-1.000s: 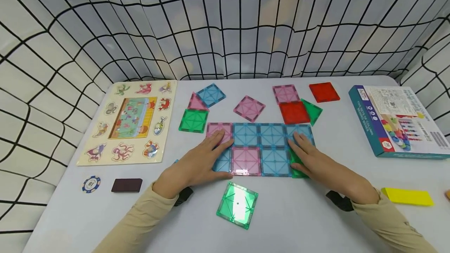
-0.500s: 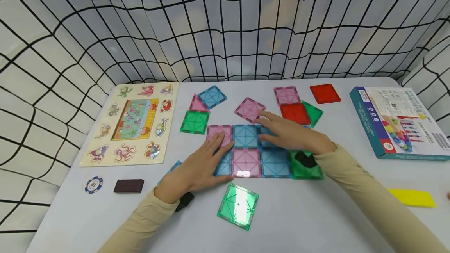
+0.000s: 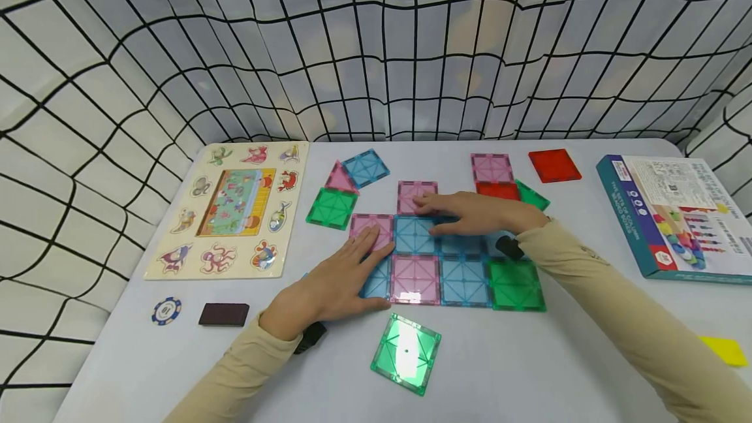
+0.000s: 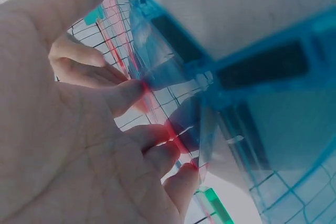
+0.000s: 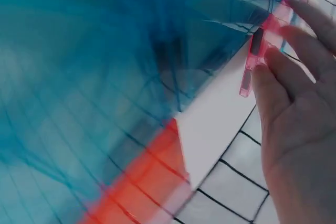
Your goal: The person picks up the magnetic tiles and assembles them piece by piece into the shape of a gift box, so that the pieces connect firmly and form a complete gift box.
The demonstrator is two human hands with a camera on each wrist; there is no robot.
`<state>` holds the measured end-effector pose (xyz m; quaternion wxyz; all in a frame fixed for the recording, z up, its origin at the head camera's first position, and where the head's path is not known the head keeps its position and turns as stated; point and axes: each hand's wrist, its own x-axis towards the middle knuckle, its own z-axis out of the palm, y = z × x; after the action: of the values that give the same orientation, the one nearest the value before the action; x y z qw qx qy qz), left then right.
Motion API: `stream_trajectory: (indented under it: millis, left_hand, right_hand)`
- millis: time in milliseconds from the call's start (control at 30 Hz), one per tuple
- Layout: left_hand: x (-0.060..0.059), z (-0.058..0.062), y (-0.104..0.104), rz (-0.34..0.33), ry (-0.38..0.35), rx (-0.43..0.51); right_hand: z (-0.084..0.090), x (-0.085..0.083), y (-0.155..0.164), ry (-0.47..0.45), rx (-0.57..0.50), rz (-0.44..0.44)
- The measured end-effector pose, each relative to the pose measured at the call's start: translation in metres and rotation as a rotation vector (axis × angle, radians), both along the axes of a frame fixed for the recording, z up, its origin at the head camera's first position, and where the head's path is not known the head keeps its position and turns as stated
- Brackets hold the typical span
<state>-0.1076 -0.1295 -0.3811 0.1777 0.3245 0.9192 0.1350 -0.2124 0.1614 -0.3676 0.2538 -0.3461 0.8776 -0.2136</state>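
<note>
Pink square translucent tile, under the right hand's straight fingers, touched the part-built flat tile mat; the flat left hand pressed it, several loose tiles unplaced.

Staged recording booth rather than a home, white grid-lined sheeting curtaining the upper frame, pale surface below, toys laid out, boxed game at right, animal puzzle board at left

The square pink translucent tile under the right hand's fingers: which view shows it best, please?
The head view: the square pink translucent tile lies flat above the blue row, the right hand touching it. The right wrist view shows only its pink edge; in the left wrist view it cannot be picked out.
</note>
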Motion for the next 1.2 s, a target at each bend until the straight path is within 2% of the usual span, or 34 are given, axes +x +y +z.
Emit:
stream_trajectory:
  millis: [133, 233, 367, 500, 600, 700, 800, 900, 1033, 1200]
  left_hand:
    - [-0.001, 0.001, 0.002, -0.005, -0.006, 0.004]
    - [-0.001, 0.002, 0.005, -0.003, -0.017, 0.005]
    - [-0.003, 0.007, 0.010, 0.004, -0.032, -0.021]
    - [-0.013, 0.019, 0.021, -0.017, 0.004, -0.067]
    - [-0.027, 0.023, 0.032, -0.053, 0.053, -0.074]
    - [-0.043, 0.020, 0.047, -0.081, 0.078, -0.047]
    - [-0.058, 0.013, 0.062, -0.093, 0.065, -0.050]
    - [-0.067, 0.009, 0.073, -0.089, 0.020, -0.089]
    - [-0.069, 0.007, 0.079, -0.077, -0.001, -0.134]
    - [-0.061, 0.006, 0.089, -0.124, 0.073, -0.175]
  right_hand:
    - [-0.002, 0.003, 0.020, -0.029, -0.112, -0.045]
    - [0.004, 0.008, 0.044, 0.023, -0.158, -0.130]
    - [0.013, 0.023, 0.083, 0.103, -0.074, -0.210]
    - [0.012, 0.037, 0.106, 0.102, -0.003, -0.199]
    - [0.008, 0.040, 0.106, 0.113, -0.004, -0.180]
    - [0.004, 0.037, 0.096, 0.122, -0.002, -0.168]
    - [0.000, 0.032, 0.084, 0.117, 0.005, -0.160]
    - [-0.004, 0.030, 0.077, 0.102, -0.001, -0.161]
    - [-0.006, 0.029, 0.073, 0.089, 0.006, -0.175]
    - [-0.006, 0.032, 0.073, 0.084, 0.045, -0.196]
